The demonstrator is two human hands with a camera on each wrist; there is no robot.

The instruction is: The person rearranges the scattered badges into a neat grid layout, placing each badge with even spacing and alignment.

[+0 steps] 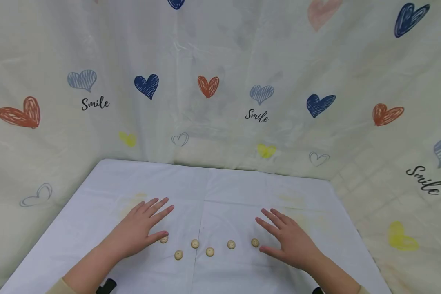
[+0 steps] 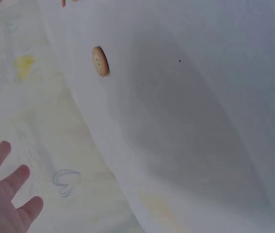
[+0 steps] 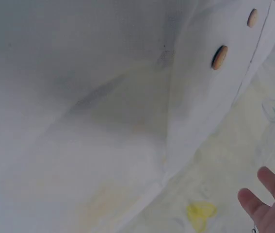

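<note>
Several round wooden buttons lie spread across a white-covered table in the head view. My left hand is over the left side with fingers spread, its thumb overlapping the leftmost button. To its right lie a nearer button, another button and a button by the middle. On the right, my right hand spreads its fingers, thumb tip close beside the rightmost button. Left of that is one more button. Neither hand holds anything.
A pale curtain printed with hearts and "Smile" hangs behind and around the table. The cloth has creases, with a long fold running down near the middle. A dark object shows below the left wrist.
</note>
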